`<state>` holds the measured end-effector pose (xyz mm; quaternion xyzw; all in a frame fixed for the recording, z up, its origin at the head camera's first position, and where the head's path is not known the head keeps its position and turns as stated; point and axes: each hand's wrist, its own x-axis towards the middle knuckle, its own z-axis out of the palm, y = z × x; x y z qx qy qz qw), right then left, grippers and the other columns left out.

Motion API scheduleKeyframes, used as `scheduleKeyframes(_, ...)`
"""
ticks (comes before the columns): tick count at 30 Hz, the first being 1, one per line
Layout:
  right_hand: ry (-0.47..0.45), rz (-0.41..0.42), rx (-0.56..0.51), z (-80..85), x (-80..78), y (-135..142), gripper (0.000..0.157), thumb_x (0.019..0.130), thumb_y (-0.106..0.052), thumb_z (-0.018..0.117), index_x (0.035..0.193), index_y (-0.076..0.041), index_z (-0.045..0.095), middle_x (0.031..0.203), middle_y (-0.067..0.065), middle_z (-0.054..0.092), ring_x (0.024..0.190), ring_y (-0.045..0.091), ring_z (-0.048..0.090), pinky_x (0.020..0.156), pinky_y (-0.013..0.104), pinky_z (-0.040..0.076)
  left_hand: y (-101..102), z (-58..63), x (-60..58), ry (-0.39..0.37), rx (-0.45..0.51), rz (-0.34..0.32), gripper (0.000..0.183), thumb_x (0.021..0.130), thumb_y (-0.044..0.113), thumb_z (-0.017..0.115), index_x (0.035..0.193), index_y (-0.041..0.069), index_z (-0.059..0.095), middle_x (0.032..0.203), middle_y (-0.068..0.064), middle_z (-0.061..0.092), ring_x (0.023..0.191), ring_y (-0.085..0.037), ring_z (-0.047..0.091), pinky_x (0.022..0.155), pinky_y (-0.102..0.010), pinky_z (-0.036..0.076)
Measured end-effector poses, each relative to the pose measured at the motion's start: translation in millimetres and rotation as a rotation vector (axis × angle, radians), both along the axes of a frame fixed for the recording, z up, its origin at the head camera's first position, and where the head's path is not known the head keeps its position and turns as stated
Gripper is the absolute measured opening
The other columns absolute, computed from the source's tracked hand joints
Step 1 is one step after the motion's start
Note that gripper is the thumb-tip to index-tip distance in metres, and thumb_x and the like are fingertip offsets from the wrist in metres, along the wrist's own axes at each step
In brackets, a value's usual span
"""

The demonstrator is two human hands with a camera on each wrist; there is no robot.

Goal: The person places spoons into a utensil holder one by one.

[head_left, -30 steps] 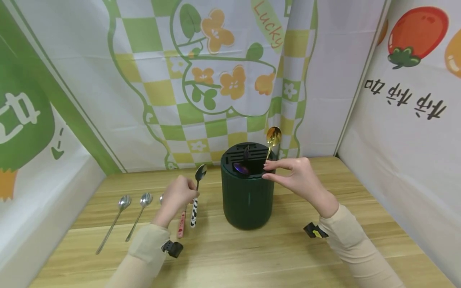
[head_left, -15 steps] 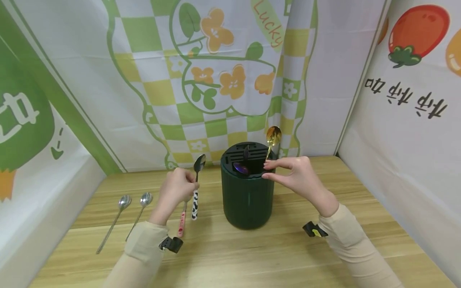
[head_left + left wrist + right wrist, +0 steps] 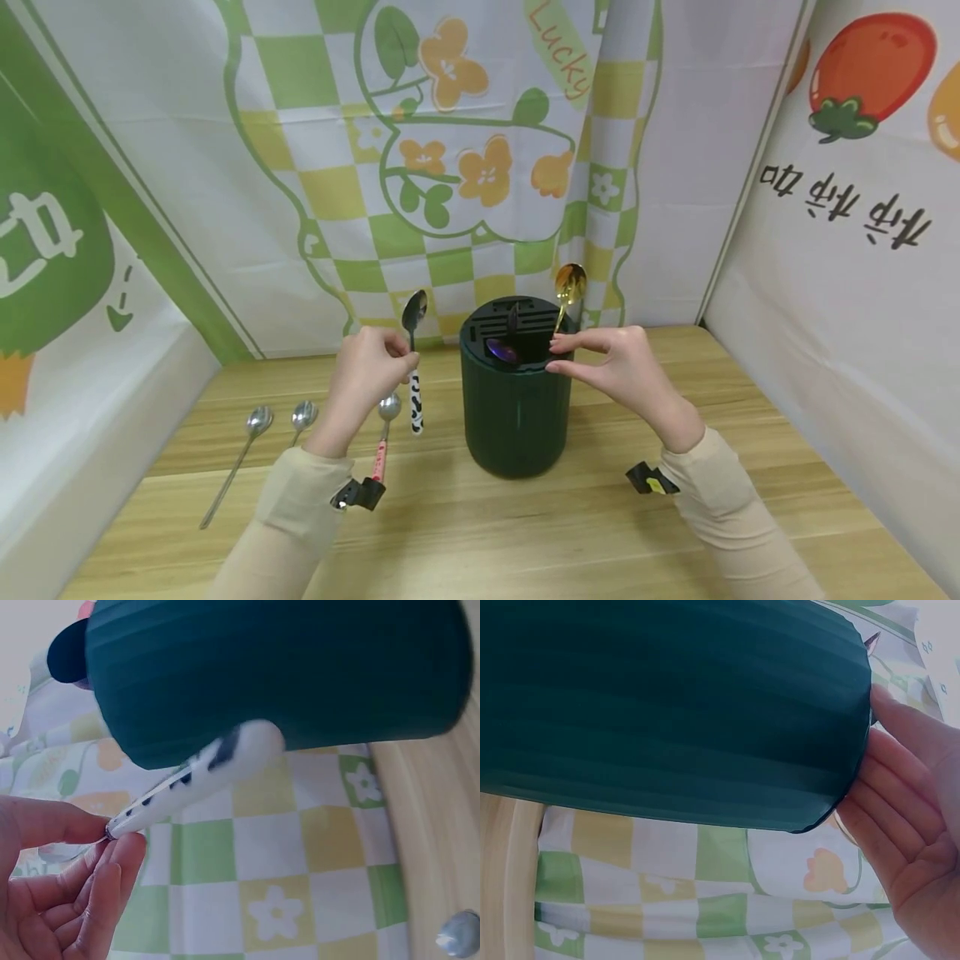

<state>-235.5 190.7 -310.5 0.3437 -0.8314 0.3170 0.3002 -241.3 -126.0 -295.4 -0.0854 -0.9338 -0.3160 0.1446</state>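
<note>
My left hand [image 3: 369,367] pinches a spoon [image 3: 416,404] with a black-and-white spotted handle, upright with its bowl on top, clear of the table and left of the holder. In the left wrist view, the spotted handle [image 3: 202,776] points out from between thumb and fingers. My right hand [image 3: 626,367] is at the right side of the rim of a dark green utensil holder [image 3: 517,417], thumb and forefinger pinching a gold spoon [image 3: 570,287] whose bowl stands high above the opening. The lower part of its handle is hidden. A purple spoon [image 3: 502,351] leans in the opening.
Another dark spoon [image 3: 513,318] stands in the holder's slotted lid. On the wooden table [image 3: 600,533] at left lie a silver spoon [image 3: 238,467], a second silver spoon [image 3: 303,417] partly behind my arm, and a pink-handled spoon [image 3: 381,454]. Patterned cloth [image 3: 450,167] hangs behind.
My left hand has risen and shifted slightly right with the spotted spoon, lifting it higher and uncovering the pink-handled spoon's bowl. My right hand, the gold spoon and the holder stay in place.
</note>
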Motion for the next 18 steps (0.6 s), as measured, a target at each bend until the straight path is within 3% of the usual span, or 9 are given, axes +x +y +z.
scheduleKeyframes(9, 0.007, -0.006, 0.013, 0.5, -0.3, -0.5, 0.022, 0.070, -0.035, 0.072, 0.087, -0.022, 0.072, 0.091, -0.010, 0.068, 0.088, -0.002, 0.061, 0.081, 0.022, 0.048, 9.2, 24.2, 3.6, 0.100, 0.119, -0.024, 0.012, 0.079, 0.021, 0.061, 0.072, 0.011, 0.065, 0.061, 0.000, 0.063, 0.049, -0.010, 0.058, 0.055, -0.028, 0.048)
scheduleKeyframes(18, 0.012, -0.015, 0.019, 0.1, -0.1, -0.3, 0.021, 0.070, -0.036, 0.072, 0.087, -0.022, 0.072, 0.091, -0.010, 0.068, 0.088, -0.002, 0.061, 0.081, 0.022, 0.048, 16.2, 44.2, 4.5, 0.182, 0.191, -0.028, 0.012, 0.079, 0.020, 0.062, 0.073, 0.010, 0.065, 0.064, -0.002, 0.064, 0.051, -0.011, 0.061, 0.044, -0.028, 0.045)
